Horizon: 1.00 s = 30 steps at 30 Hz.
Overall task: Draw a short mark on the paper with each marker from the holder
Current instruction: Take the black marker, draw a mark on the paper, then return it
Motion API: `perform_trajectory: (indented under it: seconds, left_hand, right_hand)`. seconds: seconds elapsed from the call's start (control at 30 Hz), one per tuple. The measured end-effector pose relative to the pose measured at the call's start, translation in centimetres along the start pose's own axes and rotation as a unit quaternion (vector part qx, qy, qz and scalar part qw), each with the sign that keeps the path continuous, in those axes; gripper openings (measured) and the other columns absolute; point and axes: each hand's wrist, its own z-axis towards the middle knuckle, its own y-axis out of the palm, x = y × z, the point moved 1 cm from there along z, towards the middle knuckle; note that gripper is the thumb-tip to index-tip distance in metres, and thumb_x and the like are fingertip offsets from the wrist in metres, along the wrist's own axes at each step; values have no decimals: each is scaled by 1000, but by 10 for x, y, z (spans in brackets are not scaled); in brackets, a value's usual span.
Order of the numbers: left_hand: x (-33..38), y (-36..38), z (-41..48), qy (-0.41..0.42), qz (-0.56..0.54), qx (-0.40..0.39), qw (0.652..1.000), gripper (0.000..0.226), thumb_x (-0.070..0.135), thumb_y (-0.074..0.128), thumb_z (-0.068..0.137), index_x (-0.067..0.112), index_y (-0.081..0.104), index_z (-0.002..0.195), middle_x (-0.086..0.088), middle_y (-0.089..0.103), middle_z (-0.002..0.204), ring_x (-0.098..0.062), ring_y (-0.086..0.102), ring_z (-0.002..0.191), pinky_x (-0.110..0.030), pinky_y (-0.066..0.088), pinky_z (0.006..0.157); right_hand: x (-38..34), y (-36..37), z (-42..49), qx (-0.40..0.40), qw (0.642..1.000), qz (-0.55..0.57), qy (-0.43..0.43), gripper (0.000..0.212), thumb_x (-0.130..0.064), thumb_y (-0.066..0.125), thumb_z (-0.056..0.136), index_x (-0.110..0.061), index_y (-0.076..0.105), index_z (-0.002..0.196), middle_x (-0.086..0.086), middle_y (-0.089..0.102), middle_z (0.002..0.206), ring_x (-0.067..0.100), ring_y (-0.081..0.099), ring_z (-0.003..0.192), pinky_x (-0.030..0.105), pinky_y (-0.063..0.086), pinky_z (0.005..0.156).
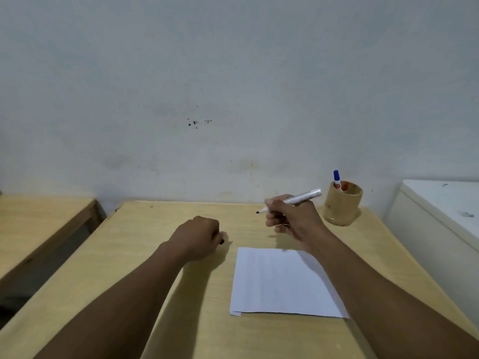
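Now the right hand (290, 218) grips an uncapped marker (293, 200) beyond the paper (280, 281), while the left hand (199, 237), clenched around a dark cap (222, 241), rests beside it.

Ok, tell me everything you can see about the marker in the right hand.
The marker is a slim, pale barrel, plastic by its look, uncapped, with a dark tip showing. The right hand holds it in a writing grip, raised above the wooden table. It lies tilted, tip pointing left and slightly down, tail towards the holder. Only the fingers touch it; it is not on the paper.
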Motion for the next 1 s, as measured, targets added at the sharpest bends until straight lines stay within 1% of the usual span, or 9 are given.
perform_trajectory:
  seconds: [0.1,0.2,0.27,0.37,0.47,0.53,0.7,0.87,1.0]
  left_hand:
    - [5,13,0,24,60,-7,998,30,42,46,93,22,46,69,1,57,74,-27,55,72,-32,36,59]
    - [6,21,0,45,69,29,996,35,46,43,92,23,40,65,5,47,64,-26,50,67,-32,35,57]
    - [6,25,-1,63,60,45,995,36,47,39,94,24,40,67,7,44,63,-23,48,66,-33,35,57]
    - [4,31,-7,80,41,91,992,39,50,35,97,21,43,72,5,51,67,-22,47,69,-34,34,58]
    - [2,36,-11,80,22,115,990,44,52,34,99,18,48,74,1,58,69,-22,50,72,-34,34,57]
    - [2,36,-11,73,12,116,990,47,55,34,98,17,50,74,1,59,70,-22,52,74,-34,36,58]
    - [3,32,-15,54,-38,76,995,47,69,45,88,24,57,93,17,53,79,-14,50,87,-33,39,67]
    - [-2,28,-14,46,-53,-3,998,83,90,58,64,31,49,122,22,64,102,-12,54,94,-34,44,80]
    - [1,28,-17,35,-42,-16,998,94,90,62,58,30,47,128,23,58,105,-12,50,99,-35,44,88]
  right_hand:
    - [29,19,1,47,997,-50,-19,13,-7,78,84,-5,66,81,9,61,57,12,52,38,22,40,39]
    - [55,32,2,64,994,-80,-32,15,-17,77,83,-9,68,76,9,67,57,20,58,45,27,45,44]
    - [68,36,3,77,991,-105,-36,14,-17,77,85,-9,68,77,9,71,60,21,63,47,25,46,43]
    - [81,39,1,89,983,-151,-47,16,-16,76,85,-6,68,77,12,73,64,17,68,48,24,50,46]
    - [88,39,0,87,979,-175,-60,17,-17,77,84,-3,70,79,11,76,67,18,72,53,35,62,60]
    - [89,39,0,78,977,-188,-64,16,-17,77,83,-3,71,79,8,76,68,19,74,57,37,64,64]
    - [89,39,-3,70,971,-217,-75,15,-19,79,82,-7,72,76,7,75,66,14,73,55,30,58,57]
    - [91,40,-2,64,967,-233,-79,15,-23,81,79,-11,73,75,4,74,63,11,70,53,33,57,57]
    - [93,39,-1,59,966,-239,-83,15,-24,82,79,-13,72,75,2,74,63,12,70,55,34,59,59]
